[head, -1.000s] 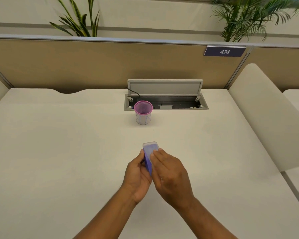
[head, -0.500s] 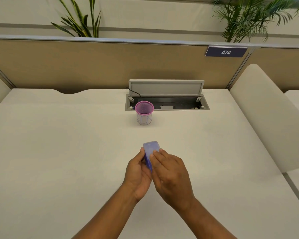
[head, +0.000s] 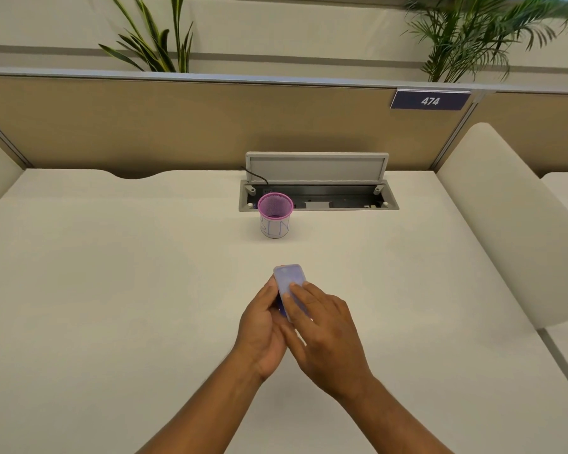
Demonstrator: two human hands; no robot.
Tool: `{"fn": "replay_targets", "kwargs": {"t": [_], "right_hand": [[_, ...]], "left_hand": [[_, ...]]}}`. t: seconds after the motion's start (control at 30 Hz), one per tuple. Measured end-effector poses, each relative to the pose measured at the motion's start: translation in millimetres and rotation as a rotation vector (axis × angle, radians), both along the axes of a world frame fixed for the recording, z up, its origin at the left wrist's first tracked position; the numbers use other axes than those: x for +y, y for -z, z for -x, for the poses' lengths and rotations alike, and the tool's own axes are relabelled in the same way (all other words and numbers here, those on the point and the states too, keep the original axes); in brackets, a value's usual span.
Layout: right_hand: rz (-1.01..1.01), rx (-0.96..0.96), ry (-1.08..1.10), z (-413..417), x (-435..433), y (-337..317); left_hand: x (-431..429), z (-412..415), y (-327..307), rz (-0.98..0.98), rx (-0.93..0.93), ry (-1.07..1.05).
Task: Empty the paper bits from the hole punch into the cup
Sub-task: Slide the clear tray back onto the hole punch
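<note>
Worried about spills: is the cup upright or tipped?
Upright: the cup stands on the desk, its pink rim facing up.

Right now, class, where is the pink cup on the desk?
In the head view, the pink cup stands upright at centre, just before the open cable tray, beyond both hands.

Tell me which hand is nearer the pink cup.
Left, narrowly. The left hand sits almost straight below the cup; the right hand lies further right. Both grip the hole punch.

desk (head: 112, 306): bare on both sides | cup (head: 275, 215): lone obstacle, far centre | open cable tray (head: 318, 191): just behind cup
</note>
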State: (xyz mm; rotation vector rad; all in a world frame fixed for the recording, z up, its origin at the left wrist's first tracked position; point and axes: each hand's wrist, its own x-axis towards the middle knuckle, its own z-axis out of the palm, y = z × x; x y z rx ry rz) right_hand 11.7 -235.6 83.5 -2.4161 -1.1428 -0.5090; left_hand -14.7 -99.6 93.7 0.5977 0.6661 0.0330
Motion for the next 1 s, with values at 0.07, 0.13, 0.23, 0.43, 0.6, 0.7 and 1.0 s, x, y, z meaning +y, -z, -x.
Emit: {"fn": "replay_targets", "kwargs": {"t": [0.07,0.13,0.23,0.43,0.6,0.7,1.0], "right_hand": [[0.007,-0.032,-0.002,-1,1,1],[0.021,-0.055,-0.009,-1,1,2],[0.005,-0.075,-0.029,-1,1,5],[0.006,-0.11,-0.072,-3,1,4],[-0.152,0.081,-0.048,-1,2,-4],[-0.39,0.441,0.105,4,4,-18],[-0.716,1.305,0.308,-10,3,-39]], "left_hand": [[-1,0,-1,0.036,-0.008,0.008],[0,0,-2,0.031,-0.021,0.007],[2,-1,-3,0.019,-0.022,-0.008],[2,-4,-4,0.062,-0.014,-0.047],[5,-5,-4,0.042,0.006,-0.04],[8,-9,-4,0.001,-0.01,-0.063],[11,-11,-4,-0.022,-0.107,-0.063]]}}
